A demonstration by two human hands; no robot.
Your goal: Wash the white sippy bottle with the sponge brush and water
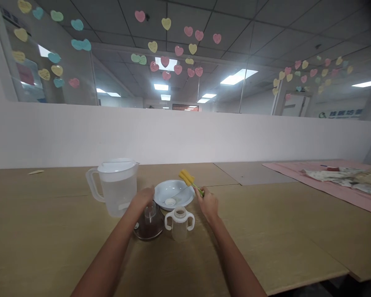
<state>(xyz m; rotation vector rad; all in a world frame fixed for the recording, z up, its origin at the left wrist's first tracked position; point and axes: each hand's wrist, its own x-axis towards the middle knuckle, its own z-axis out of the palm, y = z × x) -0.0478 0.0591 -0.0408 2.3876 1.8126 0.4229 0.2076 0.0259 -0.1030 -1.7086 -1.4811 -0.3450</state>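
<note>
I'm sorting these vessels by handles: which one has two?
The small clear bottle in front of the white bowl: it has a white handle on each side, whereas the pitcher has only one and the bowl shows none.

The fingers of the left hand [144, 196] are largely hidden, so its grip cannot be told. The left forearm [111, 251] covers part of the dark tray [149, 232]. Both forearms run off the bottom edge, the pink cloth [297, 176] off the right. Marks on the heart-shaped notes [166, 24] are too small to read.
</note>
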